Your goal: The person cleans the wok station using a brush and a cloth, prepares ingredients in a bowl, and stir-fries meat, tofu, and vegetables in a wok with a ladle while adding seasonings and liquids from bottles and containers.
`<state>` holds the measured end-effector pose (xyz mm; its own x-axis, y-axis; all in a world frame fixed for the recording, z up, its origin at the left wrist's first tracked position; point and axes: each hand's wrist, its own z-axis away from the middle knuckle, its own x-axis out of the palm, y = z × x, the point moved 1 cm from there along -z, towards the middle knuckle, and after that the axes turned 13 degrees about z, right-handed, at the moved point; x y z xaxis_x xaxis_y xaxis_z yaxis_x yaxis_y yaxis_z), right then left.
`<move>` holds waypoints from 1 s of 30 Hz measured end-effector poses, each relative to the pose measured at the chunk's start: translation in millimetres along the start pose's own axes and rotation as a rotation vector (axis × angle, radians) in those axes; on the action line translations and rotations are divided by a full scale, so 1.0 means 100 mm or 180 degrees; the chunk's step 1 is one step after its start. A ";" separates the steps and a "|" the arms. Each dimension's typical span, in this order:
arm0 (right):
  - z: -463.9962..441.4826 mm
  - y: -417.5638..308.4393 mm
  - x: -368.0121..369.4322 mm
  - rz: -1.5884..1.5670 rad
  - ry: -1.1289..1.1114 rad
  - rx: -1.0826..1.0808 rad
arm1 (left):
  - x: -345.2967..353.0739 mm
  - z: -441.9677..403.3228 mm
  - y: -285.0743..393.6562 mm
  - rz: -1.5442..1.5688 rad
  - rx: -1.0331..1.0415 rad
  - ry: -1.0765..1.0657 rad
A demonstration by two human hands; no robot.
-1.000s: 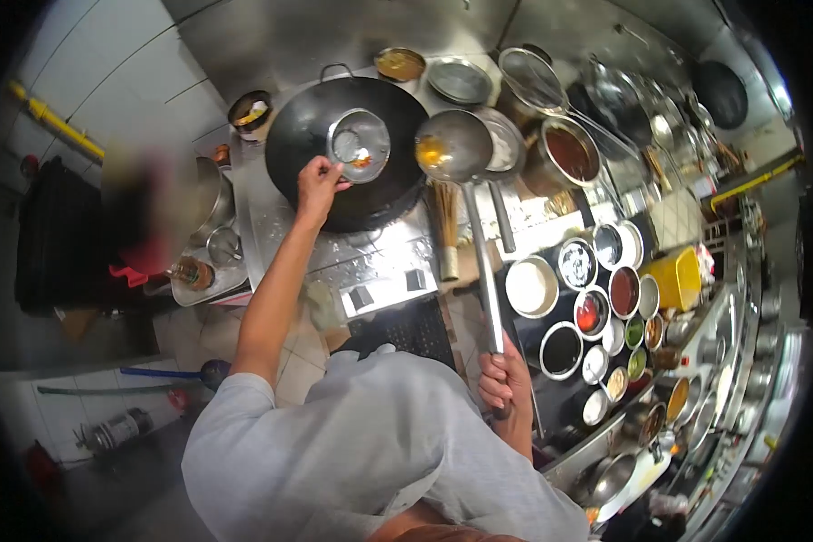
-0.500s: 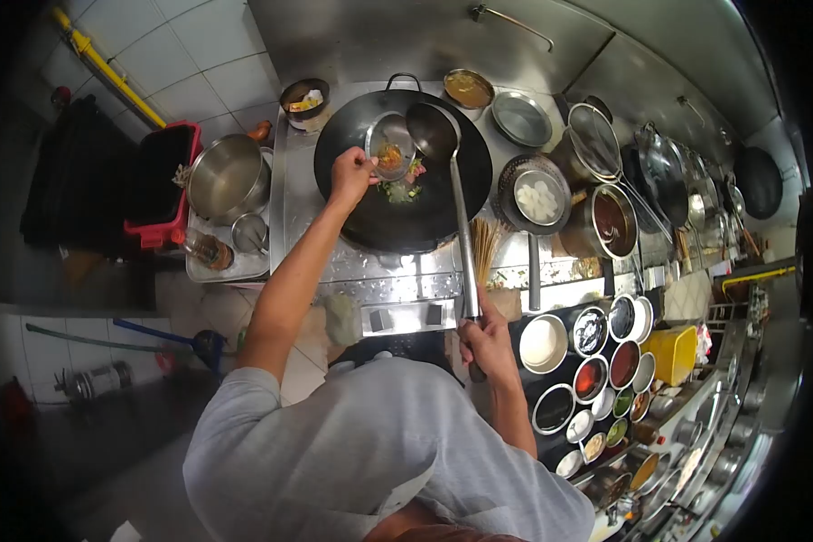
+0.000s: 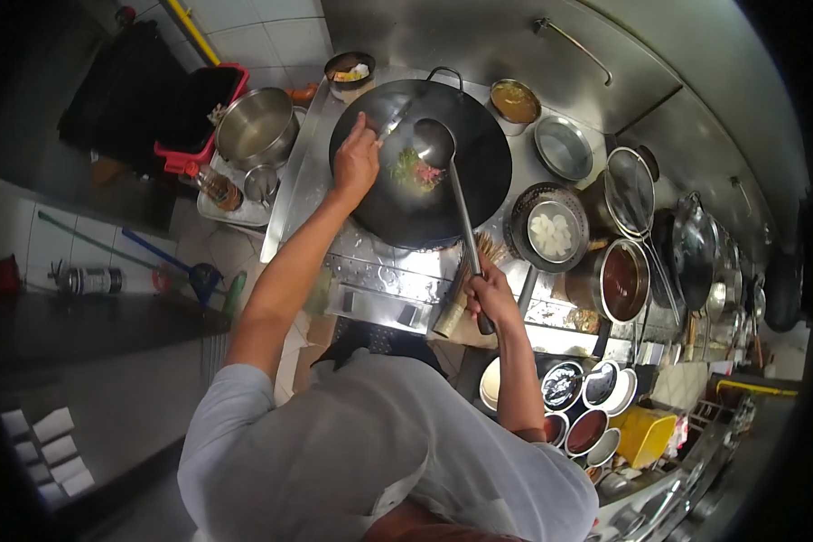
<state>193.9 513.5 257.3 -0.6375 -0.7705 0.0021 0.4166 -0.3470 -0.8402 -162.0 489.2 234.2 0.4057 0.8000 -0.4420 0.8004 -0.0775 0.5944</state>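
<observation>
Across the steel range [image 3: 334,262] spreads the wok [image 3: 481,181]. Its long partner, the ladle [image 3: 463,213], slants from a bowl near mid-wok back toward the body and rightward, where the right hand [image 3: 492,294] wraps the handle's end, fingers closed. Nearer the wok's middle, the left hand [image 3: 357,163] seems to pinch a metal dish [image 3: 394,121], seen nearly edge-on. Smallest, the chopped food [image 3: 406,168] lies bodyward of the ladle's bowl, just beside it.
</observation>
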 end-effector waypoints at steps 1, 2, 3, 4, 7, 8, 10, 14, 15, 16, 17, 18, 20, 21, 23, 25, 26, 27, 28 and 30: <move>-0.03 -0.03 -0.07 0.0360 -0.0077 -0.0065 | -0.02 0.06 -0.03 0.0205 -0.0123 0.0139; -0.06 0.03 -0.07 0.0377 -0.0132 -0.0055 | -0.01 0.14 -0.05 0.0159 -0.0154 0.0158; -0.11 0.13 -0.05 0.1296 0.0310 -0.0516 | -0.03 0.21 -0.08 0.0480 -0.0668 0.0330; -0.16 0.24 -0.03 0.2209 0.0766 -0.0998 | -0.06 0.26 -0.10 0.0567 -0.0825 0.0421; -0.04 0.30 -0.16 0.2391 0.0551 -0.0833 | -0.17 0.42 -0.06 0.1089 -0.1454 0.0643; 0.11 0.19 -0.17 0.2477 0.0375 -0.0762 | -0.22 0.48 0.00 0.1436 -0.1773 0.0651; 0.37 0.04 -0.16 0.2447 0.0238 -0.0350 | -0.29 0.54 0.14 0.1496 -0.1874 0.0883; 0.47 0.12 -0.21 0.2393 0.0144 -0.0205 | -0.48 0.62 0.33 0.1918 -0.2183 0.1227; 0.29 0.30 -0.30 0.2373 0.0138 -0.0450 | -0.53 0.64 0.36 0.1915 -0.2184 0.1250; 0.19 0.38 -0.33 0.2349 0.0137 -0.0686 | -0.57 0.68 0.39 0.2060 -0.2241 0.1266; 0.21 0.12 -0.22 0.2144 0.0133 -0.0432 | -0.60 0.72 0.42 0.2211 -0.2295 0.1290; 0.15 0.11 -0.15 0.2173 0.0122 -0.0448 | -0.62 0.77 0.44 0.2216 -0.2288 0.1325; -0.08 0.27 -0.01 0.2498 0.0593 -0.0779 | -0.68 0.85 0.44 0.2586 -0.2574 0.1439; -0.13 0.36 0.09 0.2502 0.0774 -0.1022 | -0.73 0.89 0.44 0.2580 -0.2556 0.1470; 0.06 0.23 0.08 0.2615 0.0543 -0.0727 | -0.79 0.95 0.45 0.2653 -0.2510 0.1464; 0.43 -0.04 0.12 0.2883 0.0220 -0.0199 | -0.85 1.02 0.47 0.2718 -0.2584 0.1551; 0.54 0.09 0.09 0.3095 0.0318 -0.0619 | -0.88 1.02 0.47 0.2797 -0.2640 0.1575; 0.68 0.13 0.13 0.3173 0.0316 -0.0574 | -0.91 1.01 0.47 0.2786 -0.2618 0.1610; 0.80 0.15 0.15 0.3254 0.0322 -0.0523 | -0.92 1.00 0.47 0.2842 -0.2607 0.1636; 0.75 0.22 0.16 0.3223 0.0235 -0.0677 | -0.92 1.03 0.50 0.2976 -0.2615 0.1674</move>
<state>241.7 453.1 279.4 -0.0936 -0.6117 -0.7856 0.6610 0.5519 -0.5085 -114.1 350.6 235.1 0.2854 0.7894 0.5434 -0.2486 -0.4866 0.8375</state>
